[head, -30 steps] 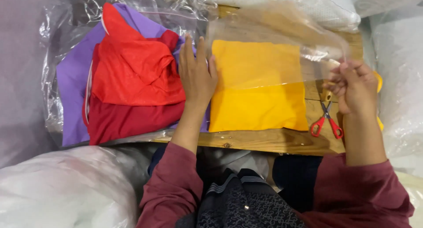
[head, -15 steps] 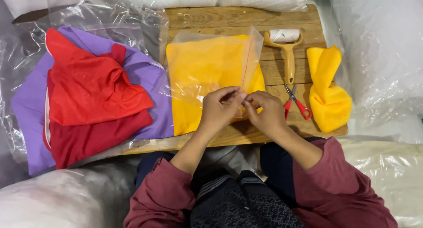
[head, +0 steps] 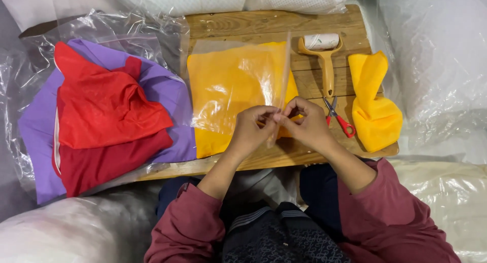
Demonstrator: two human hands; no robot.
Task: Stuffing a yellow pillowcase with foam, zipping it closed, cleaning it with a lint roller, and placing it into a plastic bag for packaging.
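A folded yellow cloth (head: pixel 223 85) lies on the wooden board (head: pixel 264 24) with a clear plastic bag (head: pixel 243 75) over it. My left hand (head: pixel 249 131) and my right hand (head: pixel 304 123) meet at the near edge of that bag, fingertips pinching the plastic between them. The bag's right edge stands up as a thin upright fold.
Red cloth (head: pixel 101 110) lies on purple cloth (head: pixel 167 90) inside crumpled clear plastic at the left. A lint roller (head: pixel 323 55), red-handled scissors (head: pixel 339 118) and a second yellow cloth (head: pixel 373 105) lie at the right. White plastic-wrapped bundles (head: pixel 436 65) surround the board.
A second ago my hands were apart, left flat on the cloth, right holding the bag's edge. They have come together at the bag's near edge and stay pinched there.
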